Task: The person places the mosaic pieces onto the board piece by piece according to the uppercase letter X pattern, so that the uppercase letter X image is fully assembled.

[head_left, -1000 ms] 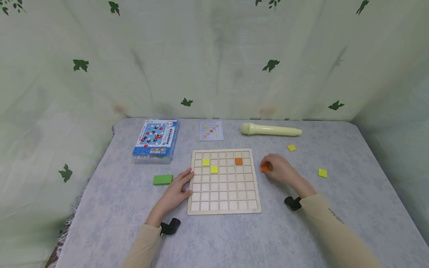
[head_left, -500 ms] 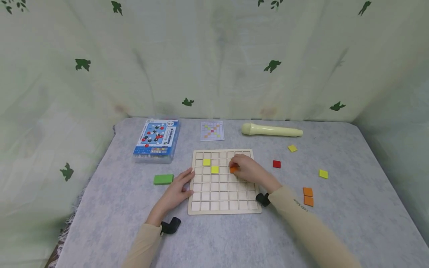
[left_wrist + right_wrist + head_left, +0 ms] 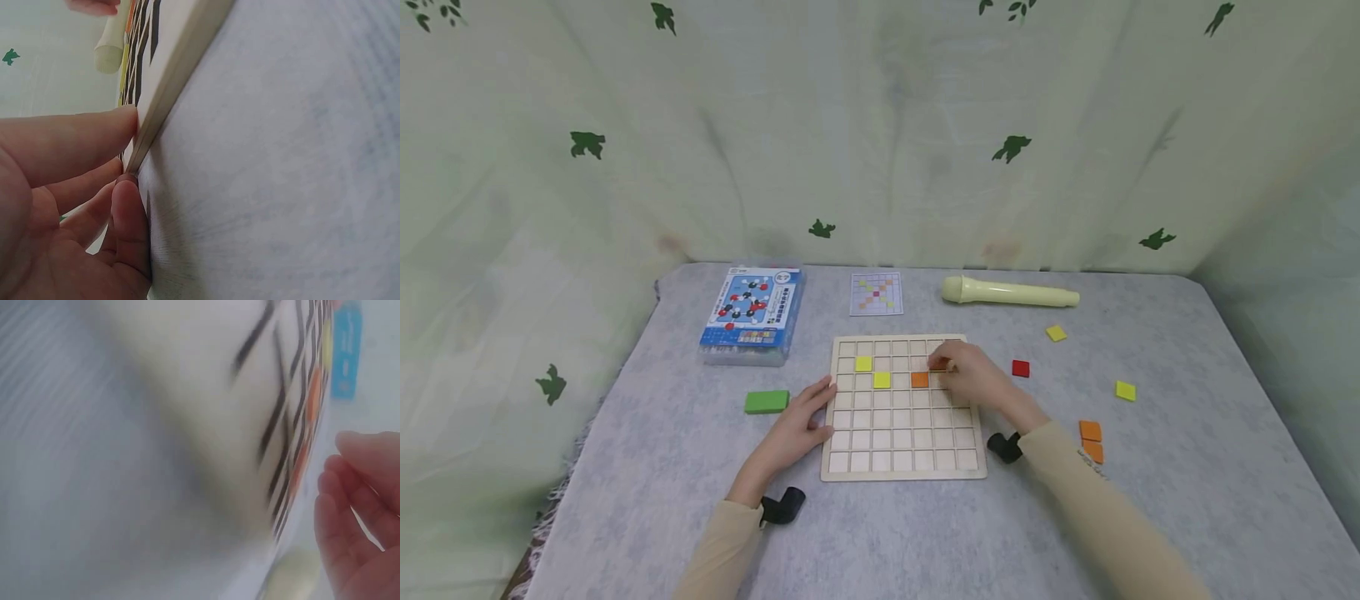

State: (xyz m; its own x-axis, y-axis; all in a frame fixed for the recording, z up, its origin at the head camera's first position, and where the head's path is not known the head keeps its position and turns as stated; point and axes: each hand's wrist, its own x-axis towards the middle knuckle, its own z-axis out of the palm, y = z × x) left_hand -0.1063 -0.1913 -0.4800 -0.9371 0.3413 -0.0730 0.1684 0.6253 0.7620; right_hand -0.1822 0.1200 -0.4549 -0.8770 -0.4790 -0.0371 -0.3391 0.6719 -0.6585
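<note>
Placement of tiles on the grid board (image 3: 902,477) seems in hand: an orange tile (image 3: 920,380) sits in a cell just left of the right hand (image 3: 977,375), whose grip looks empty, fingertips slightly apart. The left hand (image 3: 797,425), fingers extended, touches the board's left edge. The next move likely calls for pinching a loose tile, perhaps the red tile (image 3: 1021,368) at right.

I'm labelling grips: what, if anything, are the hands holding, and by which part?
Nothing appears held. The left hand only touches the board at its left edge; the right hand, over the board, shows nothing in its grasp.
</note>
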